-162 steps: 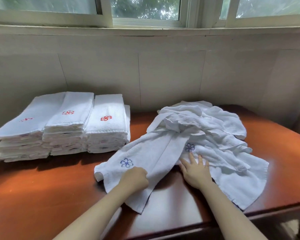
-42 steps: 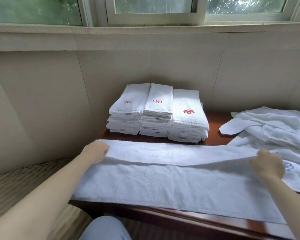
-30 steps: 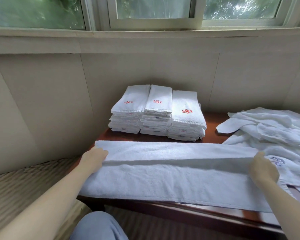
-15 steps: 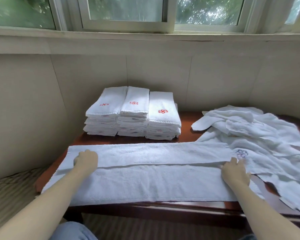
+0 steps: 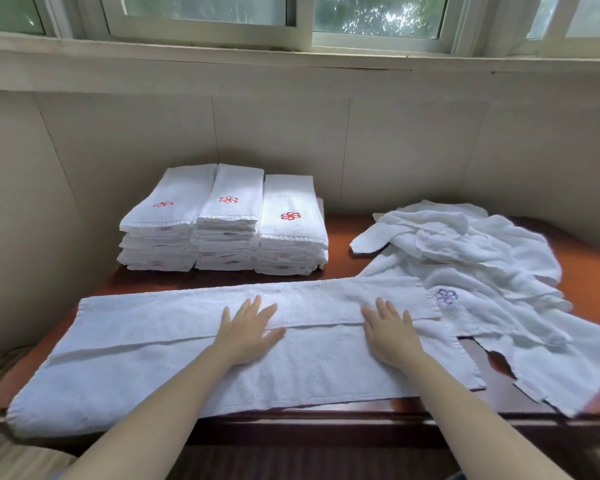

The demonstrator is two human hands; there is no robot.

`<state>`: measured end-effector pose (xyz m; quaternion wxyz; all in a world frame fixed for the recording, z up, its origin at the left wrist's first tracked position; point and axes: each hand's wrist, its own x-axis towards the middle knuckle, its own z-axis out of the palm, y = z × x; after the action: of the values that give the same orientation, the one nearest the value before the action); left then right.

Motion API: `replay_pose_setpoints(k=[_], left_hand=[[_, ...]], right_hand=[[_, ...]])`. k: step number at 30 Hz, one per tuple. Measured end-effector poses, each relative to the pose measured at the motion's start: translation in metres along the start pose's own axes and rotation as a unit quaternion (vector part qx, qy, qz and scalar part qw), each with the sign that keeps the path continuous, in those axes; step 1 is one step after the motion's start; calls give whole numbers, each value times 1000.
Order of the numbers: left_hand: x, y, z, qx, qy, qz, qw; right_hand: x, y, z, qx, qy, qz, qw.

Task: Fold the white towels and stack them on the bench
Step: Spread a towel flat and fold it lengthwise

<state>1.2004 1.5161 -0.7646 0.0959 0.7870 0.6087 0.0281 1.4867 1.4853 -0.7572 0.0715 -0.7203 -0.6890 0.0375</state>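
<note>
From the head camera, looking down: my left hand (image 5: 248,332) and my right hand (image 5: 392,332) both lie flat, fingers straight and slightly spread, pressing on a long white terry towel (image 5: 174,358) stretched lengthwise across the front of the reddish-brown wooden tabletop (image 5: 589,268). Neither hand grips anything. The far long edge of this towel is folded toward me, and its hem runs left to right under my palms. The left end of the towel hangs past the end of the tabletop.

Behind the towel, against the pale wall, stand three side-by-side stacks of folded white towels (image 5: 227,220), each top towel showing a small red embroidered flower-shaped logo. To the right is a loose heap of crumpled white towels (image 5: 471,258), touching the right end of the one I am pressing; a purple embroidered flower logo (image 5: 445,296) shows there. Small tags sit on the stacked edges, but I can read no writing anywhere.

I judge the towel to be soft, light and limp, not slippery or fragile; it will sag and wrinkle unless held taut. The best places to take hold are the two short ends or the corners of the folded edge, pinching both layers together.

Above, a window frame with green leaves beyond.
</note>
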Motion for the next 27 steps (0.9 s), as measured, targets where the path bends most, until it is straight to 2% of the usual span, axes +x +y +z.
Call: replay_pose_setpoints(k=[2,6,9,12,15,17,19,22,24,27], left_hand=[[1,1,1,-1,10,39,999],[-2,2,-2,-10,101,93,990],[-8,5,-2,-20,168,109,979],[-16,2,-3,-53,197,99,974],[-27,-13,-5,-82,191,85,974],[-35,-30,-7,-89,185,66,976],[-46,-49,-12,-98,177,34,979],[-63,-79,-17,-89,163,-6,983],[-76,-98,-20,-90,153,-28,984],[-97,-119,-24,-76,95,-11,992]], right_hand=[[-3,3,7,7,14,-3,1000],[-5,7,5,8,130,-31,991],[-8,4,2,-14,144,-24,989],[-9,-5,-1,-54,141,0,988],[-5,-28,-7,-125,79,36,988],[4,-53,-9,-105,29,32,994],[14,-88,-9,-38,-5,0,999],[20,-144,3,45,-15,-109,993],[15,-169,20,52,-12,-177,983],[9,-178,38,33,42,-184,981]])
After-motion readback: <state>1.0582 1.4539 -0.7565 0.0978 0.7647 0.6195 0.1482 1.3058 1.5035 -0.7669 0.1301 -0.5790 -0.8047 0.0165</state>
